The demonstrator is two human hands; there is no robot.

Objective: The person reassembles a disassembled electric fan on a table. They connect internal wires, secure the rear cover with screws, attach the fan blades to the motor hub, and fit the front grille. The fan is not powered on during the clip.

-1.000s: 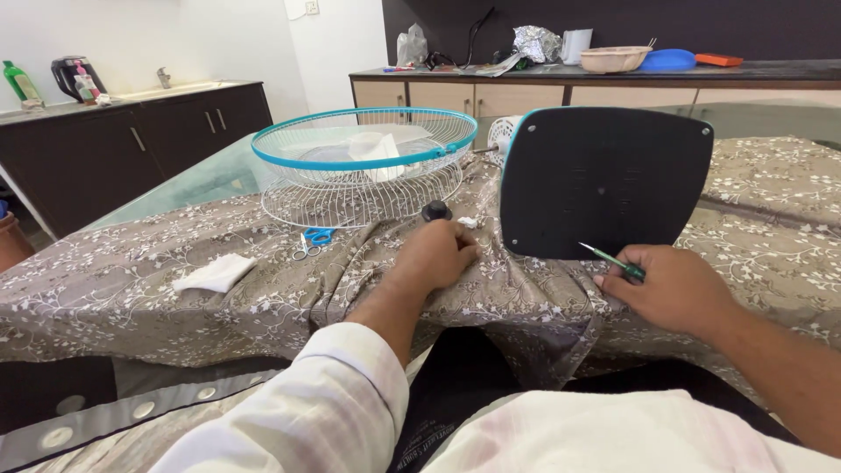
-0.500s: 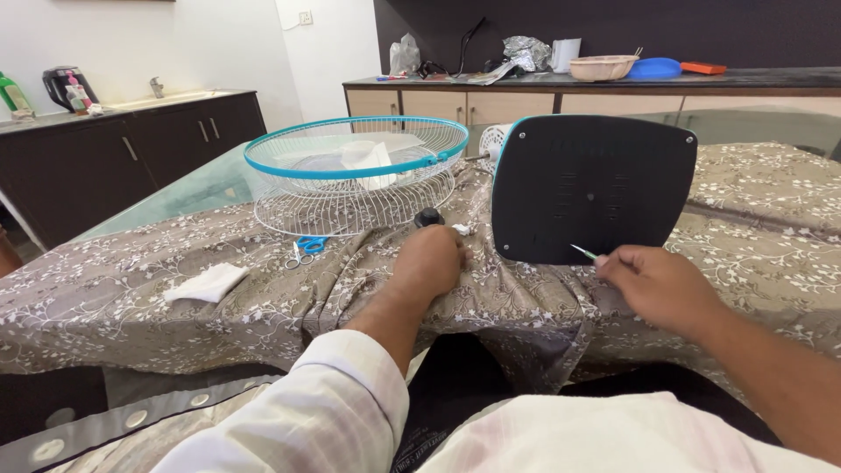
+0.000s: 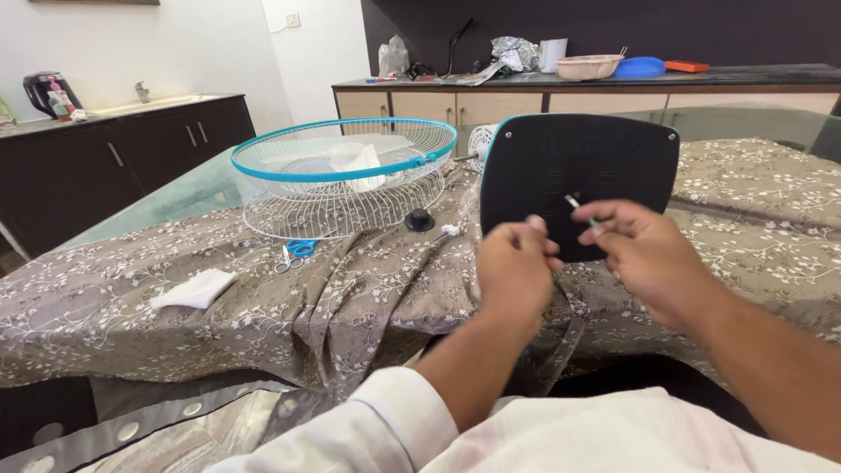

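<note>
Right hand: the right hand (image 3: pixel 653 258), centre-right of frame, pinches a slim screwdriver with a silver shaft (image 3: pixel 580 210), fingers closed on the handle.
Screwdriver axis: shaft runs up and left, tip toward the panel.
Left hand: the left hand (image 3: pixel 515 267) sits just left of it, fingers curled near that tip; can't tell if it's holding anything small, pretty blurry.
Panel: the black rounded-square plastic fan base with teal edge (image 3: pixel 578 180) stands upright right behind both hands, so the tip is nearly on it.
Nearer hand: both close, right one has the tool.
Other stuff: teal-rimmed white wire fan guard (image 3: pixel 342 175) upper left of centre, blue-handled scissors (image 3: pixel 296 251), black round knob (image 3: pixel 420 219), all on the grey floral cloth (image 3: pixel 175 263).
</note>
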